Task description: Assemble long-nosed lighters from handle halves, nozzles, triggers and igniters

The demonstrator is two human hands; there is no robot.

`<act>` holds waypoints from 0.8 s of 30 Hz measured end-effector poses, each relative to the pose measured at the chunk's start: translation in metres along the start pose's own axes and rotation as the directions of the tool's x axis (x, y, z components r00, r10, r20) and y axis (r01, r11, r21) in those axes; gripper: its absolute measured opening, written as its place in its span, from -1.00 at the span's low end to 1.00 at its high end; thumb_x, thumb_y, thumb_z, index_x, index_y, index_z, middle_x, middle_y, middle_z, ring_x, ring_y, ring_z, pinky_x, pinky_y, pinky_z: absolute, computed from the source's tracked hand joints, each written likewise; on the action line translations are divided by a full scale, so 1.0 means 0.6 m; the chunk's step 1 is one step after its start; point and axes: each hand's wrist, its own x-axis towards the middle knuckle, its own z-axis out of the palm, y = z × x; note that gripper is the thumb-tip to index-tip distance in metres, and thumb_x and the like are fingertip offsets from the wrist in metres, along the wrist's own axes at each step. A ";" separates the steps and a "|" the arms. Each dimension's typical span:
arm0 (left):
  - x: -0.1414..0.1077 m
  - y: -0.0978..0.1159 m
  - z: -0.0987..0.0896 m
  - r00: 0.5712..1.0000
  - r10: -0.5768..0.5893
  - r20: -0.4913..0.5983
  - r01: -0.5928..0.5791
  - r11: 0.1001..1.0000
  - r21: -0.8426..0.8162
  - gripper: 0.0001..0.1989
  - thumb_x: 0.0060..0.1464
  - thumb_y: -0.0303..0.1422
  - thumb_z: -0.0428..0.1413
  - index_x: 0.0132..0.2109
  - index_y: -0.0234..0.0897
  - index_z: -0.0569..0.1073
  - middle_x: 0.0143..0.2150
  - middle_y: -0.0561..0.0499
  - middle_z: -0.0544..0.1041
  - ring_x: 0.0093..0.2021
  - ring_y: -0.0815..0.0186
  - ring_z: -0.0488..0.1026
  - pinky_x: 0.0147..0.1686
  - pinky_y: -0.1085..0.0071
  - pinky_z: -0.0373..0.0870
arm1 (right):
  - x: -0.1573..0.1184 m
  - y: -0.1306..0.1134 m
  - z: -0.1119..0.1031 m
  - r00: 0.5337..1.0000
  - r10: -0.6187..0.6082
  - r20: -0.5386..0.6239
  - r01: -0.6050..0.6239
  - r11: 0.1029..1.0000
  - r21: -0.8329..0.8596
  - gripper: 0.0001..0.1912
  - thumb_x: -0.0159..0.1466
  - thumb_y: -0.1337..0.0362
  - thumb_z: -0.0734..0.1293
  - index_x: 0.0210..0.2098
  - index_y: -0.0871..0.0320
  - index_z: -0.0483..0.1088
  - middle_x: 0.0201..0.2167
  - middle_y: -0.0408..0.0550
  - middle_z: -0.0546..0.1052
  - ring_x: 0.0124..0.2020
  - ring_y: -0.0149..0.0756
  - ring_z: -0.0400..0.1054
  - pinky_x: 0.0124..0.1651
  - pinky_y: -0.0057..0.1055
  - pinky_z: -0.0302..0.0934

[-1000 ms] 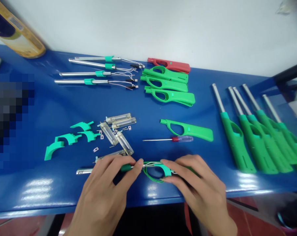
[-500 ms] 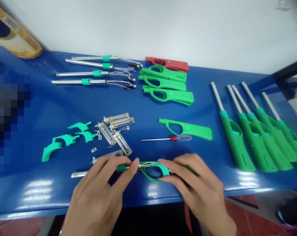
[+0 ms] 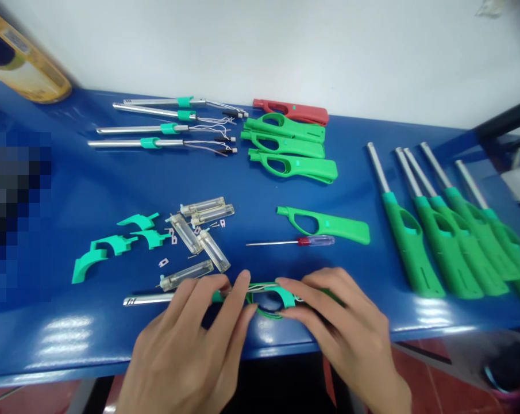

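Near the table's front edge lies a partly built green gas lighter (image 3: pixel 264 315), its silver tube (image 3: pixel 147 299) pointing left. My left hand (image 3: pixel 191 339) grips it where the tube meets the handle, fingers closed. My right hand (image 3: pixel 341 328) pinches the teal trigger (image 3: pixel 287 296) inside the handle shell, its fingers closed too. Thin white wires (image 3: pixel 262 287) run along the shell's upper edge between my hands. The far end of the handle is mostly hidden by my right hand. Just beyond lie a screwdriver (image 3: pixel 315 241) and a green handle half (image 3: pixel 341 226).
Clear fuel tanks (image 3: pixel 214 250), loose teal triggers (image 3: pixel 113 244) and small clips lie left of centre. Wired tubes (image 3: pixel 134 143) and handle shells (image 3: pixel 307 167) lie at the back. Several assembled lighters (image 3: pixel 412 247) lie at right; a yellow bottle (image 3: pixel 39 75) stands back left.
My left hand has shifted slightly right along the lighter, its thumb and index finger moving, uncovering more of the tube and a fuel tank. My right hand stays on the trigger.
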 end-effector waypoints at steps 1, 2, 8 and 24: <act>0.008 0.006 0.001 1.000 0.005 -0.011 -0.005 1.000 0.006 -0.71 0.52 -0.40 0.11 0.27 -0.37 0.54 0.01 -0.19 0.58 -0.02 0.06 0.57 -0.28 0.26 0.55 | 0.000 0.000 0.000 1.000 -0.002 -0.001 0.002 1.000 -0.002 -0.68 0.53 0.39 0.44 0.25 0.11 0.53 -0.09 -0.08 0.54 -0.07 -0.32 0.41 0.02 -0.35 0.38; 0.014 0.009 0.003 1.000 0.013 -0.003 -0.013 1.000 0.008 -0.73 0.54 -0.41 0.09 0.24 -0.34 0.56 0.01 -0.18 0.59 -0.02 0.09 0.59 -0.28 0.29 0.55 | 0.000 0.000 0.000 1.000 -0.002 -0.002 0.002 1.000 -0.004 -0.68 0.54 0.39 0.44 0.25 0.11 0.53 -0.08 -0.07 0.55 -0.07 -0.32 0.42 0.03 -0.34 0.39; 0.025 0.007 0.010 0.999 0.022 0.027 -0.020 0.998 -0.067 -0.64 0.46 -0.64 -0.04 0.15 -0.28 0.57 -0.01 -0.09 0.60 -0.15 0.28 0.63 -0.44 0.38 0.40 | 0.000 -0.001 0.000 1.000 0.006 0.005 -0.006 1.000 -0.007 -0.69 0.53 0.38 0.45 0.24 0.10 0.53 -0.10 -0.08 0.56 -0.09 -0.30 0.43 0.00 -0.31 0.41; 0.024 0.003 0.018 0.996 0.085 0.012 -0.085 0.996 -0.039 -0.67 0.51 -0.67 -0.03 0.21 -0.35 0.51 0.09 -0.12 0.52 0.07 0.22 0.57 -0.29 0.30 0.35 | 0.005 -0.002 -0.002 1.000 0.008 0.009 -0.008 1.000 0.030 -0.74 0.55 0.37 0.43 0.20 0.12 0.52 -0.09 -0.11 0.60 -0.06 -0.33 0.42 0.06 -0.36 0.37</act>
